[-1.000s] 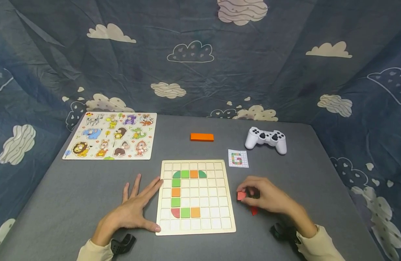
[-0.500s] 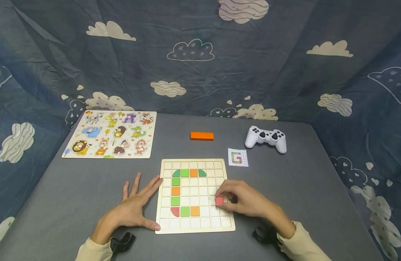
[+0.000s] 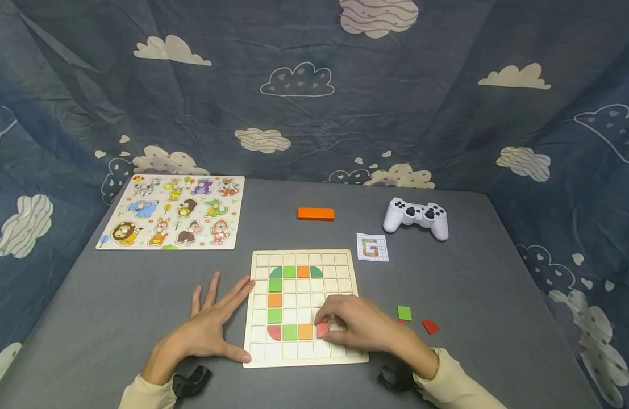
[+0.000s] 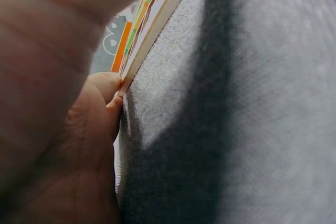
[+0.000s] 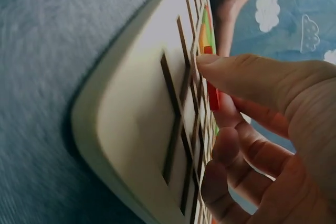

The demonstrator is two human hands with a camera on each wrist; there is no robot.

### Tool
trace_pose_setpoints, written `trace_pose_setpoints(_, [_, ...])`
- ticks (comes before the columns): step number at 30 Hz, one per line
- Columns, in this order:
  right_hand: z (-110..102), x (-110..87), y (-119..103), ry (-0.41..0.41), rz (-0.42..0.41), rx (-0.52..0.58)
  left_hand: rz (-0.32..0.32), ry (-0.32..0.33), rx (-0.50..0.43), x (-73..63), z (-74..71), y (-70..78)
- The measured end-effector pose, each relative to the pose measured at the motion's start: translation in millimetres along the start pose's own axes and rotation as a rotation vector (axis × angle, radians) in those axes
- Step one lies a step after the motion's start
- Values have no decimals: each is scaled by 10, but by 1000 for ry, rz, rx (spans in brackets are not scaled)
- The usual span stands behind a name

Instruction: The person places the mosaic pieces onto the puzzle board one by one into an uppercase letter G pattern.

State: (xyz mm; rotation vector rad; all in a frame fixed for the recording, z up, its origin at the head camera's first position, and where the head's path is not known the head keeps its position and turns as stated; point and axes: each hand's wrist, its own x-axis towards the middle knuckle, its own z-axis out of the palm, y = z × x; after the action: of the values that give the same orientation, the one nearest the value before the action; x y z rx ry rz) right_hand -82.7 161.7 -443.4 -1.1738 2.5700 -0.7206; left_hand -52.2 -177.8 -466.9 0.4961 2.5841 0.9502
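Note:
A wooden grid board [image 3: 298, 353] lies flat at the table's centre, with several green, orange and red tiles forming a C-like outline. My right hand [image 3: 362, 324] pinches a red tile [image 3: 322, 330] between thumb and fingers at the board's lower right, beside an orange tile [image 3: 305, 332]. In the right wrist view the red tile [image 5: 212, 95] stands tilted at the grid; whether it touches its cell is unclear. My left hand [image 3: 207, 324] is spread on the table, its thumb and index finger touching the board's left edge.
A green tile [image 3: 404, 313] partly covers a red one right of the board; a red rounded tile [image 3: 430, 326] lies beyond. Behind are a pattern card [image 3: 373, 247], a white game controller [image 3: 415, 217], an orange block [image 3: 316, 214] and an animal puzzle board [image 3: 161, 211].
My right hand has moved left from the loose tiles onto the board, carrying the red tile. The green and red tiles on the right are uncovered. My left hand stays put.

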Motion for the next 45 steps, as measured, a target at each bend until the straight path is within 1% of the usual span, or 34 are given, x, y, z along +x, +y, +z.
trace_pose_setpoints(11, [13,55,-20,-29,15,-12,-2,-3,5,1,6,-5])
trace_pose_setpoints(18, [8,38,2,-39,-21,-6,-1,3,1,-1,8,6])
trace_pose_setpoints(25, [2,42,10,-32,-44,36,19,15,1,1,13,-8])
trace_pose_setpoints(38, [21,40,22,-34,-32,58,19,10,-4,-2,5,-10])
trace_pose_setpoints(45, [24,36,19,-34,-11,29,20,3,-6,3,5,-10])
